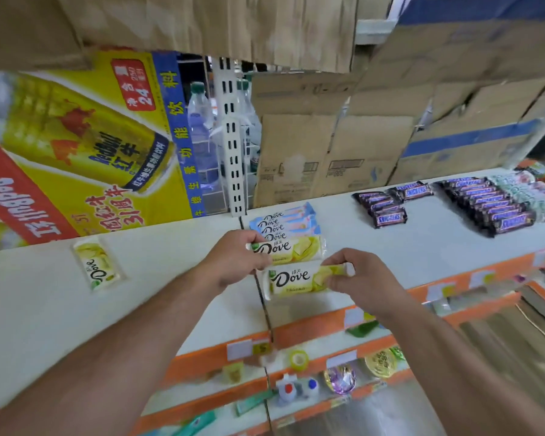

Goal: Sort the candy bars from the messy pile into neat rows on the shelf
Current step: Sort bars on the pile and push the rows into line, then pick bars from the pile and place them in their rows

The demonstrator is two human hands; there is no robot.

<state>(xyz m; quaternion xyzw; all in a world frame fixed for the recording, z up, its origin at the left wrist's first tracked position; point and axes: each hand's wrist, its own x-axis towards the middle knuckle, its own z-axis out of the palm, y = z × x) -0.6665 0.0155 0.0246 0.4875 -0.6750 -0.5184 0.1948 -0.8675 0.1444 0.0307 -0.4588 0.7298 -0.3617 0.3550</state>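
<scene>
white shelf (422, 247), rowed dove bars (285, 223)

Two bare forearms are seen, no sleeves, watch or rings being worn, ending in an ungloved left hand (233, 259) and ungloved right hand (359, 278) with short nails.

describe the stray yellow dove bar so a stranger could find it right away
Start at the big yellow drink poster at the back left of the white shelf. Just below its lower edge, one yellow Dove bar lies alone on the shelf, well left of both hands. Unlike the other Dove bars, it lies lengthwise front to back, untouched and apart from the row.
</scene>
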